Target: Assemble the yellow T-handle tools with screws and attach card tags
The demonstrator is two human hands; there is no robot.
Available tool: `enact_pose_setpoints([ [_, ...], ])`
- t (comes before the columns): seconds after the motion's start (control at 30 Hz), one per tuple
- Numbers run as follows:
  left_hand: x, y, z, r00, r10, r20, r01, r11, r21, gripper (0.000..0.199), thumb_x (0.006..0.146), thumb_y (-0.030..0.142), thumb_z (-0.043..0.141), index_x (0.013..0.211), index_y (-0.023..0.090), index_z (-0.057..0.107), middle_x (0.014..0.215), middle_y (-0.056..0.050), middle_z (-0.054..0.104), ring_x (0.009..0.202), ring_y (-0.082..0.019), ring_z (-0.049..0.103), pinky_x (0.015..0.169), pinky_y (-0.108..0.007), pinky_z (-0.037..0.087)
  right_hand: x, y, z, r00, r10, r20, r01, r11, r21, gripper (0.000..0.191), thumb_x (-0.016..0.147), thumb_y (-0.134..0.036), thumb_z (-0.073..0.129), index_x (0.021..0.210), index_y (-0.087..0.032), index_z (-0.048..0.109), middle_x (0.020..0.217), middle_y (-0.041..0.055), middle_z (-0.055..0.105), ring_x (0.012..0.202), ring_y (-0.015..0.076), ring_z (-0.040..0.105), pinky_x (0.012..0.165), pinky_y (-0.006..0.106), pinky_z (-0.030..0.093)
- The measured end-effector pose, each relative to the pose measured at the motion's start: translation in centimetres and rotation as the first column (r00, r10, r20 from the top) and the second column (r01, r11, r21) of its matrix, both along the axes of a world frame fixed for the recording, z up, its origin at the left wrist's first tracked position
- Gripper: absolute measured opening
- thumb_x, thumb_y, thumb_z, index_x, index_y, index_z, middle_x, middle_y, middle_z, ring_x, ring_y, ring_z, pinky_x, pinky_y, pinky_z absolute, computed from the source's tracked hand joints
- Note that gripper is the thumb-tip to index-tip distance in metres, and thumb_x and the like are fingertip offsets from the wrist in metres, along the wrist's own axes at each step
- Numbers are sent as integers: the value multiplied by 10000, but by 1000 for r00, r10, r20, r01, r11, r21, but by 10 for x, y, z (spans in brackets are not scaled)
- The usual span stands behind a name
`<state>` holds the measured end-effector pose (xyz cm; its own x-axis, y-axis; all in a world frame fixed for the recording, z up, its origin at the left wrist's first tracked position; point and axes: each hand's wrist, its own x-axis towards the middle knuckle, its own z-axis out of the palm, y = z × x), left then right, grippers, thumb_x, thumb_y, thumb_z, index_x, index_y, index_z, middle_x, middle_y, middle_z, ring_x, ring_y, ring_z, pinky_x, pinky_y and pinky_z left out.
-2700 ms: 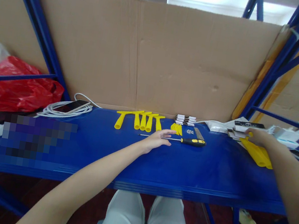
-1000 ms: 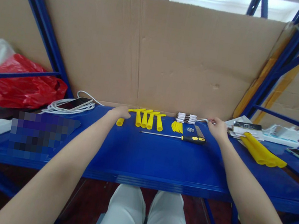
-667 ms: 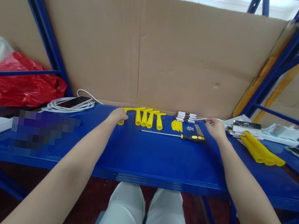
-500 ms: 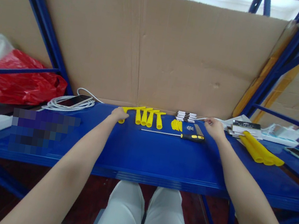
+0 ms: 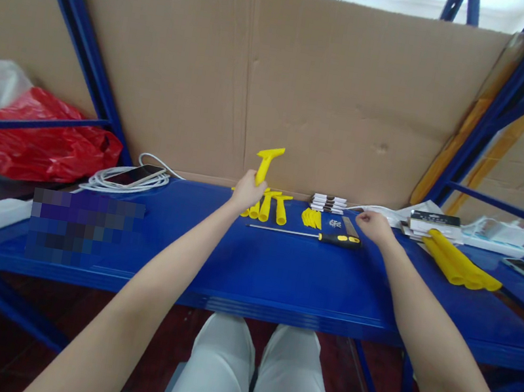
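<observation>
Here's the risk: the left hand (image 5: 249,190) is right up against the row of yellow T-handles (image 5: 265,208) at its 4 o'clock, so a low swing could clip them and knock the line askew. A loose grip might let the top-heavy head twist, too. And at the right hand's 9 o'clock, a little heap of small metal parts (image 5: 335,223) looks easy to scatter with a stray sleeve or knuckle.

Now the grip! The left fingers are wrapped snugly round a yellow T-shaped plastic piece (image 5: 267,165), its crossbar standing up at 1 o'clock from the fist, before the cardboard. Over at 3 o'clock, the right hand (image 5: 373,227) is curled narrow; whether anything's pinched inside, I can't tell. The screwdriver (image 5: 339,240) lies at its 8 o'clock.
</observation>
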<state>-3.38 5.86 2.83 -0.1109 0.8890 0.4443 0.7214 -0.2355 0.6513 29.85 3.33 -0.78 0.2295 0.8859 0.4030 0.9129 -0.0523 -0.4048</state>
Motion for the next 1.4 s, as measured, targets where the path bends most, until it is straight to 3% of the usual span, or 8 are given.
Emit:
enact_pose_setpoints([
  [0.23, 10, -14, -34, 955, -140, -261, 170, 981, 96, 243, 872, 238, 503, 1099, 154, 526, 1104, -124, 637, 1066, -252, 595, 914, -369, 455, 2, 2, -4, 997, -29, 73, 49, 959, -279, 238, 707, -377, 665, 568, -193, 608, 634, 61, 658, 671, 206, 634, 582, 258, 437],
  [0.4, 14, -17, -51, 934, -186, -305, 223, 971, 91, 267, 868, 224, 506, 1125, 151, 519, 1146, -129, 619, 1090, -248, 585, 938, -390, 459, 3, 5, -5, 977, 0, 211, 81, 922, -377, 310, 736, -428, 640, 535, -195, 605, 577, 78, 627, 663, 230, 636, 569, 276, 431],
  [0.7, 20, -19, -56, 913, -258, -316, 293, 954, 67, 332, 858, 222, 521, 1178, 134, 518, 1173, -137, 618, 1127, -253, 578, 981, -400, 443, 1, 5, -5, 968, -6, 251, 109, 910, -399, 302, 775, -429, 611, 652, -162, 677, 721, 123, 684, 752, 255, 665, 586, 279, 448],
  [0.97, 21, -20, -56, 901, -273, -338, 313, 947, 69, 330, 849, 228, 527, 1170, 153, 530, 1158, -119, 625, 1135, -253, 573, 985, -415, 444, 1, 7, -7, 964, -17, 266, 127, 907, -402, 293, 778, -413, 621, 700, -142, 696, 676, 127, 668, 705, 259, 663, 579, 288, 449],
  [1.27, 21, -20, -56, 893, -269, -361, 315, 946, 73, 324, 847, 223, 526, 1159, 135, 536, 1146, -126, 627, 1118, -257, 576, 970, -414, 450, 7, 17, -12, 930, 49, 365, 117, 901, -418, 360, 817, -438, 572, 727, -124, 724, 770, 162, 696, 863, 289, 668, 690, 300, 471],
  [1.4, 21, -20, -56, 893, -271, -359, 315, 947, 68, 324, 843, 232, 535, 1152, 133, 545, 1135, -124, 629, 1101, -259, 583, 963, -414, 454, 3, 13, -8, 945, 21, 325, 127, 895, -427, 325, 802, -415, 586, 732, -129, 723, 772, 152, 695, 843, 289, 669, 683, 307, 476],
])
